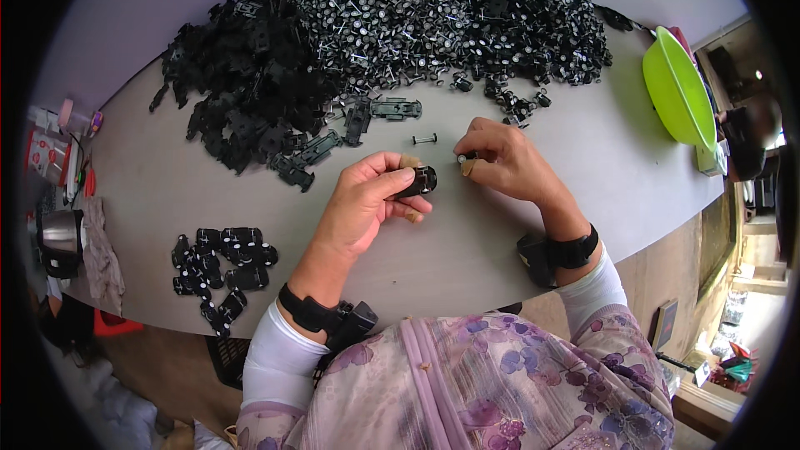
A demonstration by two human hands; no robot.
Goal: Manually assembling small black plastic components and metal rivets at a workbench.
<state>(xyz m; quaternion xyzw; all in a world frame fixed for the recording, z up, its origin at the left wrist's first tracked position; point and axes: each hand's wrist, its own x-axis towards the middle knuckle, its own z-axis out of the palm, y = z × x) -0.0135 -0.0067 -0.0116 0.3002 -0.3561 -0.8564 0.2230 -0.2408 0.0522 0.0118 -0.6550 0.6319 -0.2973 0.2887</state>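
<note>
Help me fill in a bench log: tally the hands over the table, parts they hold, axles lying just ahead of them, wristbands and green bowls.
Hands: 2 (left hand, right hand)
Held: 2 (black part, small part)
Axle: 1
Wristbands: 2
Green bowl: 1
Total: 8

Wall (125, 33) beyond the surface (467, 262): plain, pale lilac-grey, duller toward the left. Surface itself broad, smooth, light grey-beige; near edge appears curved through the fisheye. Floor (187, 379) brown at lower left, lighter tan on the right side. Lower right: pale wooden ledge (708, 411). Light strongest at far right, a washed-out white patch (768, 317); details there too blurred to make out. Upper right corner darker.
</note>
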